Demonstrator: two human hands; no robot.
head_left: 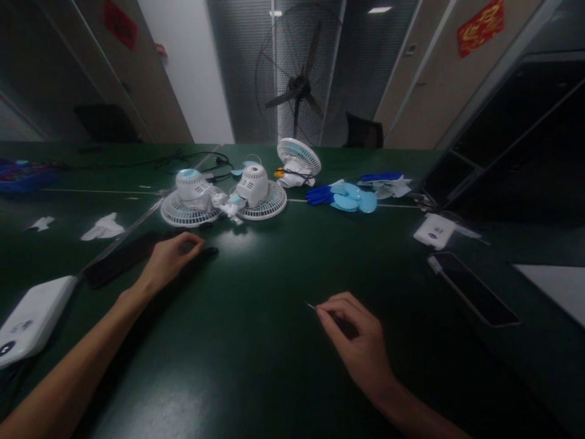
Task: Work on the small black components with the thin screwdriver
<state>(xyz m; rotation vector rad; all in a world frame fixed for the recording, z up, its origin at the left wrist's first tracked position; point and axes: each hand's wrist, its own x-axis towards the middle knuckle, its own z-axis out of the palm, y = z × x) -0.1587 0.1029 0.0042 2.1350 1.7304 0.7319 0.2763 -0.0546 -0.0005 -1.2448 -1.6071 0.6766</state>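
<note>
My right hand [356,338] is over the near middle of the green table, thumb and forefinger pinched on a thin, pointed metal piece [310,305]. Its tip points left; the rest is hidden in my fingers. Further left, my left hand [171,261] has its thumb and fingertips pressed together, and whatever may be between them is too small to make out. A small dark object [210,251] lies just beyond those fingertips. Under and behind that hand is a long black object [121,259]. Two small white fans [192,207] [262,204] lie face down beyond it.
A third white fan [299,161] leans at the back. Light-blue fan blades [354,198] and blue gloves [320,194] lie right of it. A phone [473,289] and a white device [434,231] are at right; another white device [36,317] is at left. Paper scraps [104,227] lie about.
</note>
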